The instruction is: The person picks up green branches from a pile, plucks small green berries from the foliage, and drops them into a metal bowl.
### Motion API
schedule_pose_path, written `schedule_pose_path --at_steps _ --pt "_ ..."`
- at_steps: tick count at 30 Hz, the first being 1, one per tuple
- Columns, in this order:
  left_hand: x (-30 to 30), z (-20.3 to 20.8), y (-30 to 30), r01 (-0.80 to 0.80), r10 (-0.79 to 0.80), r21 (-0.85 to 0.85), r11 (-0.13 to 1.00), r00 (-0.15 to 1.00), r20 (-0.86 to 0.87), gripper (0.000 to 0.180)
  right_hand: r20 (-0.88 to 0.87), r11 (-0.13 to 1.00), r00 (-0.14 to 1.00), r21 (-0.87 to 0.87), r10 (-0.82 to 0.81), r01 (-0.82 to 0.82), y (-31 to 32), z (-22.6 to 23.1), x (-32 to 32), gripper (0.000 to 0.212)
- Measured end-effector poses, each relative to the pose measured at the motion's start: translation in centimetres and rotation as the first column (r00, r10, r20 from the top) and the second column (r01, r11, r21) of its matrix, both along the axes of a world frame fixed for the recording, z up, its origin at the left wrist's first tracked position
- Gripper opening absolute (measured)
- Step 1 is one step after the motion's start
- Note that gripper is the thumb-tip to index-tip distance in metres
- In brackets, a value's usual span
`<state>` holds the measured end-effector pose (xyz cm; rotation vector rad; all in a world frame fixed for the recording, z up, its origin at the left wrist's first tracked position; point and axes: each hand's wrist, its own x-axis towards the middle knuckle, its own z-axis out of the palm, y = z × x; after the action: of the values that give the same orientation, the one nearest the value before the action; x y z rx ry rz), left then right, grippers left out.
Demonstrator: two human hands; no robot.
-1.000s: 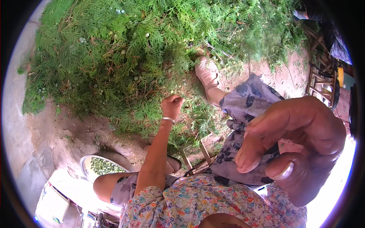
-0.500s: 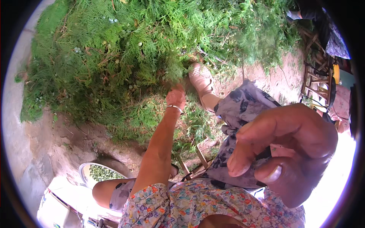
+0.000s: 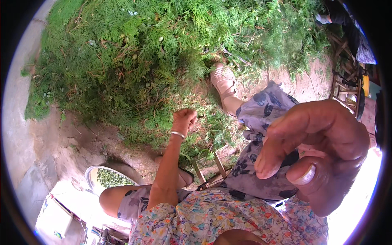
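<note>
My left hand [image 3: 184, 120], with a silvery bracelet at the wrist, is closed above the near edge of a big heap of green conifer branches [image 3: 134, 57]. What it holds, if anything, is too small to make out. Close to the camera at the right is my right hand [image 3: 326, 147], its fingers loosely curled. A gap shows between its fingertip and thumb, with nothing visible between them. Small pale cones dot the branches. A white-rimmed basin [image 3: 90, 179] at the lower left contains many small green cones [image 3: 111, 179].
My shoe [image 3: 224, 79] rests against the branches, and my other foot is beside a small wooden stool frame [image 3: 220, 163]. Wooden furniture [image 3: 345, 87] stands at the right. Part of another person [image 3: 345, 24] shows at the upper right. A concrete strip [image 3: 20, 94] runs along the left.
My left hand has drawn back from the branches toward me, and its blur is gone. My right hand stays curled, a little further right in the picture. The whole view has shifted slightly.
</note>
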<state>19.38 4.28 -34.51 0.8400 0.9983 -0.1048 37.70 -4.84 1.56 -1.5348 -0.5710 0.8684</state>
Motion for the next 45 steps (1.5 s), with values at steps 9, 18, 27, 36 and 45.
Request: schedule_pose_path --at_steps 9,18,27,36,45 --pt "2.8 -6.9 0.3 0.731 -0.160 0.672 0.115 0.682 -0.714 0.021 0.029 0.989 0.996 -0.121 -0.083 0.085 0.0 1.1 -0.6 0.038" --pt "-1.1 1.2 1.5 0.069 -0.055 0.140 0.988 0.993 -0.100 0.005 0.112 1.000 0.993 0.000 0.026 -0.027 -0.7 0.1 -0.2 0.037" --pt "5.8 -3.8 1.1 0.350 -0.196 0.918 0.187 0.929 -0.315 0.008 0.095 1.000 0.995 0.008 0.010 -0.011 -0.6 0.2 -0.2 0.033" --pt "5.0 -4.0 2.8 0.642 -0.423 0.739 -0.202 0.624 -0.658 0.012 0.106 0.999 0.994 0.010 0.033 -0.034 -0.7 0.0 -0.2 0.031" --pt "0.9 -0.2 1.9 0.150 -0.133 0.342 0.928 0.988 -0.074 0.002 0.136 0.992 0.984 0.019 0.118 -0.121 -0.9 0.4 0.2 0.030"
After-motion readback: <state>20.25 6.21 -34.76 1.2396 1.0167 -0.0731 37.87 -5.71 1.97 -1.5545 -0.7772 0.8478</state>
